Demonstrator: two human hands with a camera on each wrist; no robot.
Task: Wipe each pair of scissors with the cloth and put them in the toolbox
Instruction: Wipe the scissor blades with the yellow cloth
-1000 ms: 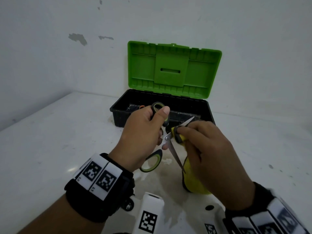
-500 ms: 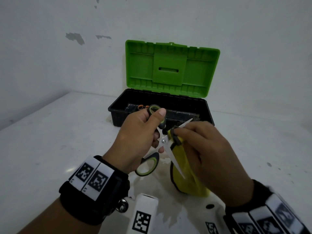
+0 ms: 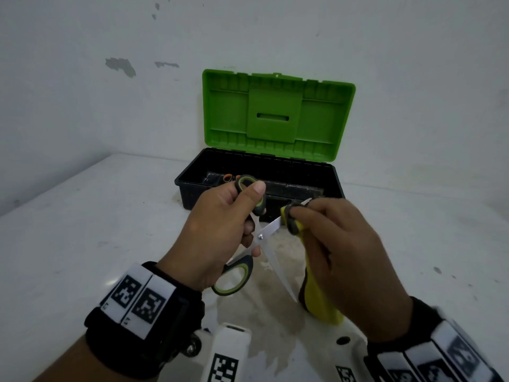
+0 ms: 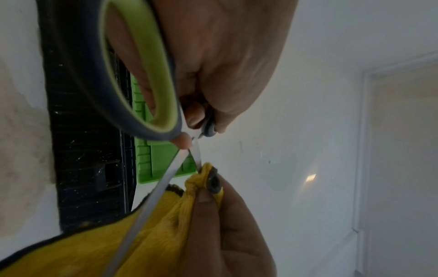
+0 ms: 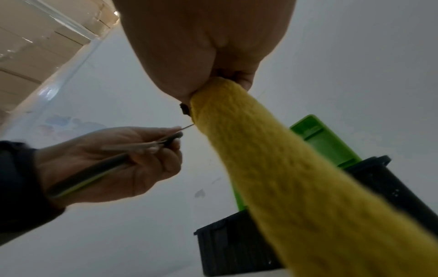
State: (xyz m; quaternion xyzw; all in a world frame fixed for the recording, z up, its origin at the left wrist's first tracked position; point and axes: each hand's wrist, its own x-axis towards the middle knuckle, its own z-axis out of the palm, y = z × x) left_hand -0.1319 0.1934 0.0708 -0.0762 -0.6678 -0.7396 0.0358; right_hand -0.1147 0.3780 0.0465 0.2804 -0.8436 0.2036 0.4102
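My left hand (image 3: 220, 230) grips a pair of scissors (image 3: 260, 238) with grey and green handles, held above the table with the blades spread apart. My right hand (image 3: 338, 249) pinches a yellow cloth (image 3: 319, 301) with a dark edge around the upper blade, near its tip. The rest of the cloth hangs down from that hand. In the left wrist view the scissors (image 4: 142, 93) cross over the cloth (image 4: 151, 234). The right wrist view shows the cloth (image 5: 296, 178) hanging from my fingers. Behind stands the open toolbox (image 3: 264, 172), black with a green lid.
The toolbox sits on a white table (image 3: 82, 230) against a white wall. Inside it lie dark items and something with an orange ring (image 3: 227, 177). White marker blocks (image 3: 225, 354) show at the bottom edge.
The cloth pinched in my right hand has slid outward along the upper blade toward its tip. The left hand keeps the same grip on the scissors.
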